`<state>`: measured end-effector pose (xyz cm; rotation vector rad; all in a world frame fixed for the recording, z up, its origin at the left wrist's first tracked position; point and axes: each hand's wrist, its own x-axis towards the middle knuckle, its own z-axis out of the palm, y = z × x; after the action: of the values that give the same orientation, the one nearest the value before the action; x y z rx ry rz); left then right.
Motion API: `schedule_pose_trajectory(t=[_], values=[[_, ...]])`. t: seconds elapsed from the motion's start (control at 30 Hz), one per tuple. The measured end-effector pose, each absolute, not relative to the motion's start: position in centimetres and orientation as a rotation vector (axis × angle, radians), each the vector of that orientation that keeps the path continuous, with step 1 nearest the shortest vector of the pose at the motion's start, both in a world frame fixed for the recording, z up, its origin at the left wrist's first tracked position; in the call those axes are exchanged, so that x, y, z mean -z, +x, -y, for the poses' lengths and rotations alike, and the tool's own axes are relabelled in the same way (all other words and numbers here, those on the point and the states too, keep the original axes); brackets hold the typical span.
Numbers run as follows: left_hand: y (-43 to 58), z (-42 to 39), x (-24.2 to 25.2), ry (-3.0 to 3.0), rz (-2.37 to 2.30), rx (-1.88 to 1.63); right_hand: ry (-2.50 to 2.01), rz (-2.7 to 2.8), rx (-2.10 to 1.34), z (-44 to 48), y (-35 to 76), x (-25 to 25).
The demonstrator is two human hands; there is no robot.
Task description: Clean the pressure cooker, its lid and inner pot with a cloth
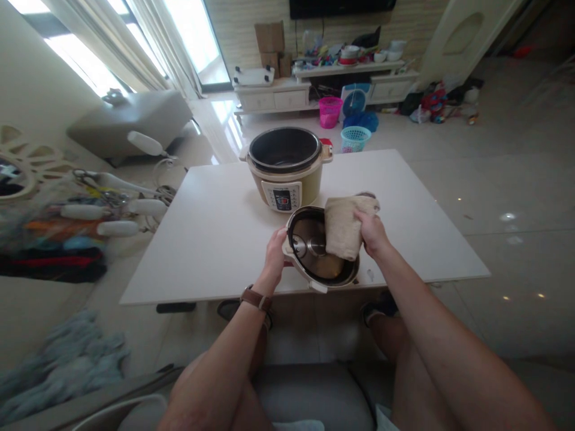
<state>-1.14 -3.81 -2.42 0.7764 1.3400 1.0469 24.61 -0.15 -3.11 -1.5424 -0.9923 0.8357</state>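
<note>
My left hand [275,254] grips the rim of a round pressure cooker lid [314,269], its metal inner face turned up toward me, tilted near the table's front edge. In my right hand [372,232] is a folded beige cloth [344,224], its lower end over the right part of the lid's inside. Whether the cloth touches the metal I cannot tell. Just behind the lid stands the electric pressure cooker [285,170], uncovered, with a dark inner pot [285,148] and a control panel on its front.
The white table [215,239] bears the cooker. Past its far edge stand a pink basket [330,112] and a blue basket [355,139] on the floor. A low TV cabinet [269,99] holds boxes and bowls. A lamp-like fixture [148,206] is at the left.
</note>
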Motion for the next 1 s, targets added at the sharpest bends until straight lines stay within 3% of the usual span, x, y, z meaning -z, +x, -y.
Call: schedule_pose_trajectory(t=[0.1, 0.37, 0.5, 0.73, 0.9, 1.0], values=[[-1.0, 3.9, 2.2, 0.764, -1.350, -1.048, -1.617, 1.001, -0.810, 0.3, 24.3, 3.1], [-1.0, 3.7, 2.3, 0.764, -1.370, -1.069, -1.602, 1.648, -1.036, 3.5, 18.6, 3.3], [-1.1, 3.6, 2.6, 0.785, -1.353, -1.075, -1.558, 1.323, -1.148, 2.4, 19.1, 3.0], [-1.0, 3.8, 2.4, 0.779, -1.343, -1.062, -1.554, 0.722, -0.807, 0.9, 22.5, 1.5], [-1.0, 3.8, 2.2, 0.767, -1.350, -1.063, -1.561, 0.924, -0.573, 1.6, 22.7, 0.6], [-1.0, 3.8, 2.2, 0.762, -1.344, -1.062, -1.684, 1.266, -0.696, 2.2, 21.9, 0.5]])
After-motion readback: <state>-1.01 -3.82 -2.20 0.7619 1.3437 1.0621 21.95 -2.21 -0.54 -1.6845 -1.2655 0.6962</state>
